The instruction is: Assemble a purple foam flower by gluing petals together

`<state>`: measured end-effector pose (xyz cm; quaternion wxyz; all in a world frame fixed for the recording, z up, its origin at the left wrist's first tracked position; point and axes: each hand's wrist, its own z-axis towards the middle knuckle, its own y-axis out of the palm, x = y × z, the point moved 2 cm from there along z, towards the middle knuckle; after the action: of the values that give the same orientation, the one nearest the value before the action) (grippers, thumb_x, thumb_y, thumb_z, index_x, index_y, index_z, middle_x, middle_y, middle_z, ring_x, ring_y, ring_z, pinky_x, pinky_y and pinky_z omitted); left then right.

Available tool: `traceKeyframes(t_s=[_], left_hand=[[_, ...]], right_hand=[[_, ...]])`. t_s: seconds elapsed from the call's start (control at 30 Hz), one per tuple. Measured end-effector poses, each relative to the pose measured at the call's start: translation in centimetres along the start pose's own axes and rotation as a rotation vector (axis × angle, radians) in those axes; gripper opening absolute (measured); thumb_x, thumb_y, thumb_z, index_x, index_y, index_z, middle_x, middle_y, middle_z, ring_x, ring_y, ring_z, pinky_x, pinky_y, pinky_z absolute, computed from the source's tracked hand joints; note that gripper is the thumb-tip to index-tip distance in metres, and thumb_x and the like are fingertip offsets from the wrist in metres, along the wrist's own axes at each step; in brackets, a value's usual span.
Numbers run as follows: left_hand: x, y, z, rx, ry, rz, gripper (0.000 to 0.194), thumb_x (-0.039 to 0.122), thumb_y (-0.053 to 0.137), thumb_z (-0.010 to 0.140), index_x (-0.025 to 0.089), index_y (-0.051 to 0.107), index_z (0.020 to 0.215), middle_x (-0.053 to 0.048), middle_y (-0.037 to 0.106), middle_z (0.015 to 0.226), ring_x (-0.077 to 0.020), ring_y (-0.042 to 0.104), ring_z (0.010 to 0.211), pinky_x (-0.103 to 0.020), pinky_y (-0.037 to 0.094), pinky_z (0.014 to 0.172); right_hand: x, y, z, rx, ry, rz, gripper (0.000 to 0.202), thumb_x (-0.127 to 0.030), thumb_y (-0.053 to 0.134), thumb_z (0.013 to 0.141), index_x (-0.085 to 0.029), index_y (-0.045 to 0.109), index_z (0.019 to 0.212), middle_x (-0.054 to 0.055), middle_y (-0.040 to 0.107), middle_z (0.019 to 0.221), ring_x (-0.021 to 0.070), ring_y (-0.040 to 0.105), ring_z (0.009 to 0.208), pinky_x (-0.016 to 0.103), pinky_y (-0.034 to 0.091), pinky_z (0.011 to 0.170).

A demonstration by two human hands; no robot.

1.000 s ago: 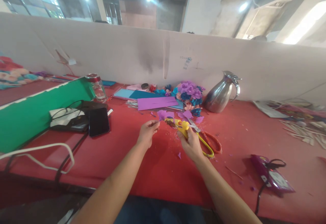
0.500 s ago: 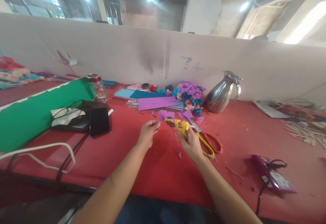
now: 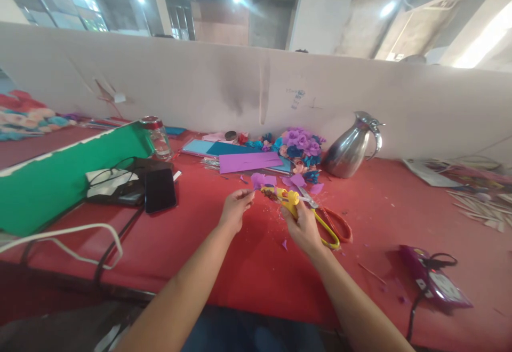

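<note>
My right hand (image 3: 303,225) is wrapped round a yellow glue gun (image 3: 288,197), whose dark, crusted nozzle points left. Facing it, my left hand (image 3: 237,209) has its fingertips pinched together near the nozzle; what they hold is too small to make out. Purple paper petals (image 3: 262,180) lie or stand just beyond the nozzle. To the right of the gun are large scissors (image 3: 330,226) with yellow and orange handles, partly behind my right hand. A purple paper strip (image 3: 248,162) rests on blue sheets behind.
On the red table (image 3: 240,272) stand a metal jug (image 3: 349,149), a bunch of paper flowers (image 3: 300,146) and a glass jar (image 3: 159,138). A phone (image 3: 160,191) lies at left by a green panel (image 3: 80,178). A purple corded device (image 3: 436,280) sits at right.
The whole view has shifted slightly, so things appear a little farther right. Both hands keep nearly the same pose, with the glue gun still in my right hand.
</note>
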<state>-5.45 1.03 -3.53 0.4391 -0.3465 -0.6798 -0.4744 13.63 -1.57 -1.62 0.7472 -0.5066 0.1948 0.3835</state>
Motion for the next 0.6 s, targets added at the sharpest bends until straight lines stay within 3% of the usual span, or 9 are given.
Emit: traceKeyframes(t_s=[0.37,0.6], left_hand=[[0.00,-0.01,-0.14,-0.001,-0.006,0.000,0.033,0.033,0.083,0.046,0.016,0.066,0.068,0.002,0.058,0.062,-0.0082,0.050,0.057,-0.022,0.033,0.058],[0.16,0.05,-0.29,0.004,-0.010,-0.006,0.030,0.032,0.082,0.047,0.016,0.066,0.067,0.002,0.058,0.063,-0.0077,0.049,0.056,-0.023,0.032,0.058]], right_hand=[[-0.09,-0.06,-0.05,-0.005,-0.027,-0.026,0.019,-0.040,0.046,0.083,-0.022,0.047,0.080,-0.004,0.046,0.054,0.0136,0.041,0.046,0.025,0.029,0.048],[0.08,-0.28,-0.03,0.058,-0.047,-0.022,0.022,-0.043,0.046,0.084,-0.021,0.048,0.082,-0.001,0.054,0.059,0.0169,0.050,0.055,0.026,0.034,0.051]])
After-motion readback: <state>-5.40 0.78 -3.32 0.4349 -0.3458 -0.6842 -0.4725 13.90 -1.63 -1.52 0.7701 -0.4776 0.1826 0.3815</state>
